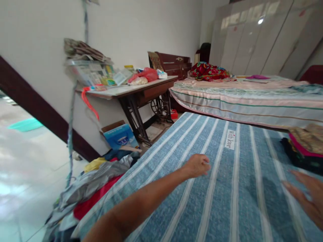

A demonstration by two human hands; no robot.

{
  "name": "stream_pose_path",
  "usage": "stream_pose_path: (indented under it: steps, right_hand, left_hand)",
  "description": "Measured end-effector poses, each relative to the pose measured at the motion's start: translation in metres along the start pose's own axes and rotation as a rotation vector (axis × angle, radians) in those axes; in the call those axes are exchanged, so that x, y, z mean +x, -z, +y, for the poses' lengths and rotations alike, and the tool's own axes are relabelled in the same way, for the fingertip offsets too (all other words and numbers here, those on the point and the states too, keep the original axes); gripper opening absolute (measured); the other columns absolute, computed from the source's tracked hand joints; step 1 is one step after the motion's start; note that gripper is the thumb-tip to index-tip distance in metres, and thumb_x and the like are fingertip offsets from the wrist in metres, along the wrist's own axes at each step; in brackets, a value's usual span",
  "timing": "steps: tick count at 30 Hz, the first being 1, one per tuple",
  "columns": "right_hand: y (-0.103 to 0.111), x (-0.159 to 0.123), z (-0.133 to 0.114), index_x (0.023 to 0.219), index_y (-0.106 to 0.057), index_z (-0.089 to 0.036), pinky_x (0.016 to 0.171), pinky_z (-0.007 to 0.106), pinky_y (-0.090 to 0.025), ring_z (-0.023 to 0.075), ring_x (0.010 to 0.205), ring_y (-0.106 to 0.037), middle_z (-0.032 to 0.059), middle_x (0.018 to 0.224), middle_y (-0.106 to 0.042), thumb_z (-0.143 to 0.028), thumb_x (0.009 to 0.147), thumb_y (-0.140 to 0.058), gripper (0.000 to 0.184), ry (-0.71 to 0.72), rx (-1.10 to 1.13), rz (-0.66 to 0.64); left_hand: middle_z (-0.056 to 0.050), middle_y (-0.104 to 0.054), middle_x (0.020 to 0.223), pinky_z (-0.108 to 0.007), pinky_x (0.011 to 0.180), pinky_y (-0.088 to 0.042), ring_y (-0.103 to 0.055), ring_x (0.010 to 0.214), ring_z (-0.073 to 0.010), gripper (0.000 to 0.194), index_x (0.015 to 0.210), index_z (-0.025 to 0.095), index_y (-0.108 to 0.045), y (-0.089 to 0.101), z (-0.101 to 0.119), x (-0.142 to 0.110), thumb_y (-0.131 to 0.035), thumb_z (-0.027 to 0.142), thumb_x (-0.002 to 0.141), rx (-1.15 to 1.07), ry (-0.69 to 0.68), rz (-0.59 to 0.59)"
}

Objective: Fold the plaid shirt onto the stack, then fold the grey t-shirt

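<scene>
My left hand [197,165] hovers over a blue-and-white striped bed cover [222,188], its fingers curled in and nothing showing in them. My right hand [306,195] is at the right edge, partly cut off and slightly blurred, fingers apart and holding nothing. Just beyond it lies a stack of folded clothes [306,144], with patterned tan cloth on top, a pink edge and dark cloth below. A white label [229,139] reading "With love" is on the cover, ahead of my left hand.
A clothes pile [101,185] lies left of the cover, beside a blue carton [122,136]. Behind stands a sewing machine table [141,88] with bags and boxes on it. A larger bed [242,101] with a red floral bundle [208,71] fills the back right, before pale wardrobes [252,40].
</scene>
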State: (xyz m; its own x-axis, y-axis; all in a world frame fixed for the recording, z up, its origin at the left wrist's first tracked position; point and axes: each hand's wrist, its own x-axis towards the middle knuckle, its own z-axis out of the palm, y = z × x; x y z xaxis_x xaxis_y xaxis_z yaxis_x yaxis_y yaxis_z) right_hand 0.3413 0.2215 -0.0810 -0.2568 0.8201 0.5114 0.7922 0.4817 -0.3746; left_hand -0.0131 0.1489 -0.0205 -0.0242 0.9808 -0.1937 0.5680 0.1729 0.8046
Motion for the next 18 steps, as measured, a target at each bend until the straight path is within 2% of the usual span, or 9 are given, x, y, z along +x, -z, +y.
stream_pose_path:
  steps: [1,2,5,7,9,12,14,16,18]
  right_hand:
    - [-0.006,-0.015,-0.025,0.116,-0.054,-0.023,0.085,0.046,-0.048,0.0307,0.101,-0.061,0.016,0.115,-0.061,-0.069,0.085,-0.036,0.059,0.08,0.007,-0.036]
    - [-0.011,-0.028,-0.048,0.114,-0.054,-0.023,0.082,0.044,-0.051,0.0292,0.097,-0.062,0.0149,0.112,-0.062,-0.069,0.085,-0.034,0.058,0.116,0.019,-0.011]
    - [-0.026,-0.057,-0.115,0.112,-0.052,-0.023,0.081,0.042,-0.054,0.0258,0.095,-0.064,0.0107,0.109,-0.063,-0.06,0.091,-0.034,0.047,0.228,0.013,-0.057]
    - [-0.036,-0.071,-0.156,0.111,-0.053,-0.022,0.076,0.037,-0.056,0.0237,0.096,-0.064,0.0097,0.111,-0.063,-0.056,0.092,-0.037,0.042,0.371,0.025,-0.056]
    - [-0.045,-0.084,-0.195,0.112,-0.054,-0.019,0.079,0.035,-0.056,0.0228,0.1,-0.063,0.0116,0.115,-0.061,-0.05,0.094,-0.038,0.039,0.425,0.024,-0.035]
    - [-0.054,-0.103,-0.244,0.113,-0.055,-0.016,0.081,0.033,-0.055,0.0233,0.103,-0.061,0.0141,0.117,-0.06,-0.045,0.092,-0.045,0.037,0.601,0.042,-0.013]
    - [-0.061,-0.116,-0.268,0.115,-0.056,-0.015,0.08,0.034,-0.054,0.0257,0.106,-0.059,0.0155,0.12,-0.059,-0.047,0.089,-0.05,0.042,0.731,0.032,-0.018]
    - [-0.07,-0.128,-0.284,0.118,-0.056,-0.015,0.079,0.038,-0.053,0.0293,0.108,-0.058,0.0165,0.122,-0.058,-0.054,0.085,-0.053,0.051,0.835,-0.006,-0.035]
    - [-0.081,-0.139,-0.29,0.122,-0.056,-0.017,0.078,0.042,-0.051,0.0326,0.109,-0.056,0.0172,0.124,-0.057,-0.061,0.082,-0.052,0.06,0.901,-0.05,-0.045]
  left_hand:
    - [0.004,-0.062,0.063,-0.019,0.051,-0.047,-0.064,0.057,-0.0117,0.018,0.093,0.015,-0.062,0.015,-0.011,-0.013,-0.055,0.021,0.077,0.047,0.01,0.057]
    - [0.003,-0.064,0.064,-0.019,0.053,-0.048,-0.064,0.059,-0.012,0.018,0.093,0.015,-0.062,0.03,-0.023,-0.025,-0.054,0.021,0.079,0.079,0.023,0.107]
    - [-0.001,-0.067,0.075,-0.023,0.066,-0.049,-0.066,0.072,-0.0145,0.017,0.092,0.016,-0.063,0.072,-0.058,-0.057,-0.051,0.021,0.081,0.181,0.081,0.272]
    - [-0.004,-0.068,0.086,-0.027,0.077,-0.048,-0.064,0.085,-0.0169,0.018,0.094,0.017,-0.063,0.095,-0.08,-0.077,-0.049,0.02,0.082,0.265,0.133,0.374]
    - [-0.007,-0.066,0.1,-0.032,0.087,-0.045,-0.061,0.096,-0.0204,0.021,0.098,0.017,-0.062,0.111,-0.099,-0.097,-0.049,0.018,0.081,0.337,0.184,0.45]
    - [-0.013,-0.058,0.119,-0.041,0.097,-0.038,-0.05,0.116,-0.0275,0.028,0.108,0.016,-0.058,0.121,-0.118,-0.125,-0.053,0.023,0.082,0.511,0.257,0.523]
    - [-0.014,-0.051,0.129,-0.046,0.098,-0.036,-0.043,0.124,-0.0309,0.039,0.119,0.016,-0.051,0.12,-0.125,-0.139,-0.052,0.035,0.085,0.665,0.322,0.528]
    - [-0.015,-0.047,0.133,-0.047,0.094,-0.039,-0.044,0.122,-0.0319,0.053,0.13,0.017,-0.041,0.116,-0.129,-0.148,-0.047,0.047,0.087,0.748,0.396,0.495]
    - [-0.016,-0.05,0.13,-0.044,0.089,-0.043,-0.05,0.116,-0.0316,0.061,0.137,0.016,-0.032,0.113,-0.131,-0.152,-0.041,0.052,0.088,0.728,0.456,0.465]
